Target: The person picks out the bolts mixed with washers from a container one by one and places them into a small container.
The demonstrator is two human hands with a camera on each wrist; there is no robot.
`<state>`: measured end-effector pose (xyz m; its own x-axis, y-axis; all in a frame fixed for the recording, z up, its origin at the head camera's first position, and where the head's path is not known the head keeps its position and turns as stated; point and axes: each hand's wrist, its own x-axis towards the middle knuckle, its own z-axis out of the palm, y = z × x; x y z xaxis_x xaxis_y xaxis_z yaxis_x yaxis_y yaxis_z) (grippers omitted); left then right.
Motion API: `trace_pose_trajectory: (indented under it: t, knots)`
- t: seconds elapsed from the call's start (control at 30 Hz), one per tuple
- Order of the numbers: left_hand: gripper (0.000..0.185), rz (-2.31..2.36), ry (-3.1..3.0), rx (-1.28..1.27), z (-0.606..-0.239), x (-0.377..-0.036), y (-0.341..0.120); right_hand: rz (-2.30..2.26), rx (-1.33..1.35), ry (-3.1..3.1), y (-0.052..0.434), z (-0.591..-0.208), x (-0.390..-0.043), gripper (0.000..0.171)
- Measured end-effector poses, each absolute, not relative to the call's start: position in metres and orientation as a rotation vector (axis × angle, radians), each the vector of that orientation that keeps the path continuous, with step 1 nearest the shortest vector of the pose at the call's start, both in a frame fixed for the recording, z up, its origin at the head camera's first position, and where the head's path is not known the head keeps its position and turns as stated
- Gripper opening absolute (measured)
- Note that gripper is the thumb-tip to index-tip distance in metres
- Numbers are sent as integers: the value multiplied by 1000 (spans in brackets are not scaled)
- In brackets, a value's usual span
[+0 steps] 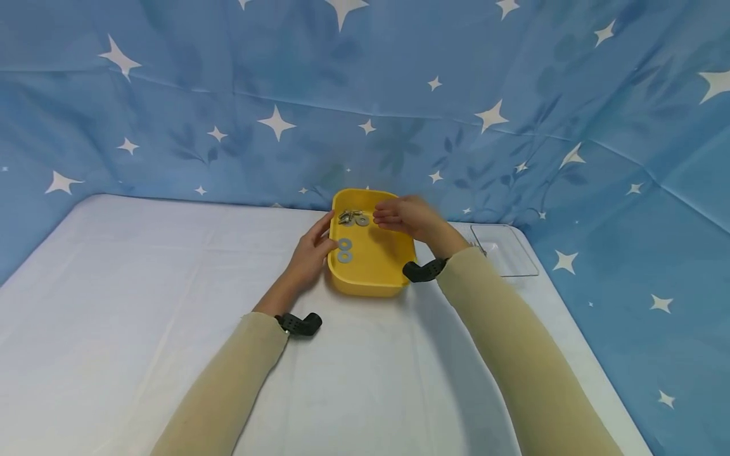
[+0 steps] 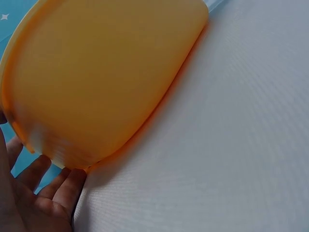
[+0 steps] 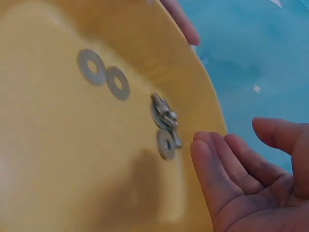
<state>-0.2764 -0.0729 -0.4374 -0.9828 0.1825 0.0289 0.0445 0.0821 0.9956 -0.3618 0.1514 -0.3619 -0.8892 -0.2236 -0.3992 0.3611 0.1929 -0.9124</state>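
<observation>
A yellow tray (image 1: 371,278) sits on the white table. Two flat washers (image 1: 345,249) lie side by side near its left wall, shown also in the right wrist view as washers (image 3: 104,74). A small pile of metal hardware (image 1: 349,216) with one more washer (image 3: 165,144) lies at the far end. My left hand (image 1: 310,253) rests against the tray's left outer wall (image 2: 96,72), fingers (image 2: 53,193) fairly straight, thumb (image 3: 181,21) along the rim. My right hand (image 1: 402,215) hovers over the tray's far part, fingers (image 3: 217,174) relaxed and empty, close to the pile.
A clear plastic tray (image 1: 504,250) lies at the table's right rear corner. Blue star-patterned cloth (image 1: 365,95) hangs behind and to the right. White tabletop (image 1: 142,285) stretches left and toward me.
</observation>
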Motion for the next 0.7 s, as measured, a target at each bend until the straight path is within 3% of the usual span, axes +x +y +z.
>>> trace_pose_trajectory:
  t: [0.7]
  knots:
    - [73,2126,2249,285,-468,-295,-70,-1796,292,1981,101,-403,-371,44]
